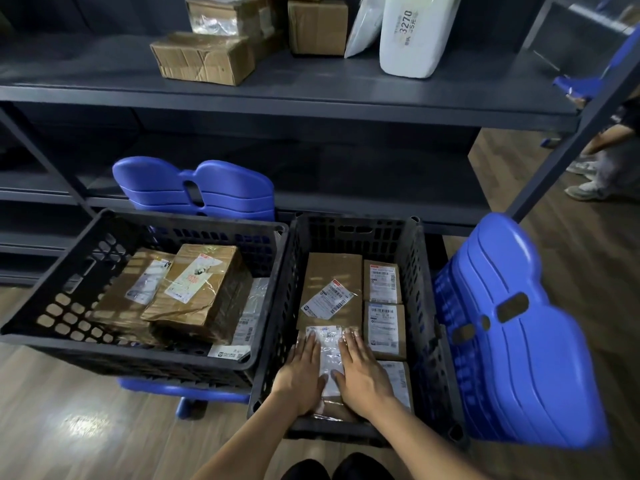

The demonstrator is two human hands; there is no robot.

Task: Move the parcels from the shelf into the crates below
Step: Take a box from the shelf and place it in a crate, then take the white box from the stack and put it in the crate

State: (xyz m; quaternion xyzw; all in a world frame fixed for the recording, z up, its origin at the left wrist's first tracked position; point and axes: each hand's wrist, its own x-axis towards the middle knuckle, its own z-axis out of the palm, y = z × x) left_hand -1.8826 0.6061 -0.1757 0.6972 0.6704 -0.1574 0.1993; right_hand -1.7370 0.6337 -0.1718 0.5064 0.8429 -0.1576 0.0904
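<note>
Head view: at 9 o'clock I see the left crate (79,268), black perforated plastic, holding taped cardboard boxes (204,292). At the right crate's (420,289) 6 o'clock end, my left hand (304,372) and right hand (362,374) press flat, fingers straight, on one parcel (329,355). Its glossy label shows between them, its edges are hidden. The shelf (104,74) is at 12 o'clock.

Your left hand (304,374) and right hand (362,375) are bare, with the forearms uncovered as far as the view reaches; you wear black shoes (306,470) (only the rounded toes show)
</note>
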